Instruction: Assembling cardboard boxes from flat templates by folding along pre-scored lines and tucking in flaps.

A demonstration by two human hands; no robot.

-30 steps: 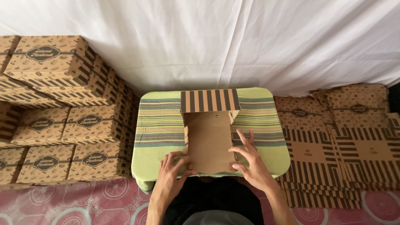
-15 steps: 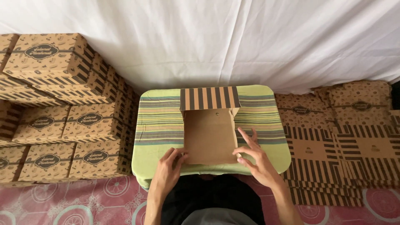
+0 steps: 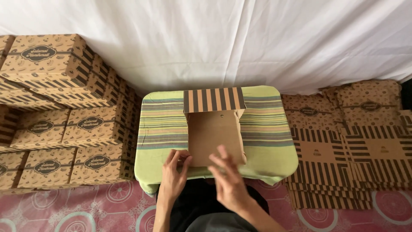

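Half-folded cardboard box [image 3: 214, 129] in the middle of a small table with a green striped cloth [image 3: 163, 124]. Back wall of the box standing up, striped brown and tan; plain brown floor lying flat toward the near edge. Left hand [image 3: 174, 174] at the near left corner of the box, fingers bent and touching the edge there, thumb side partly hidden behind the flap. Right hand [image 3: 229, 180] blurry, fingers spread open, hovering over the near edge of the box; hard to tell if touching or just above. Near edge of the box mostly hidden under both hands. Stack of folded boxes [image 3: 64, 111] piled high on the left, cut off at the side of the view. Pile of flat boxes [image 3: 343, 150] on the right, also cut off at the side. White sheet [image 3: 236, 43] hanging behind. Pink patterned mat [image 3: 107, 206] below, dark lap at the bottom, cut off.
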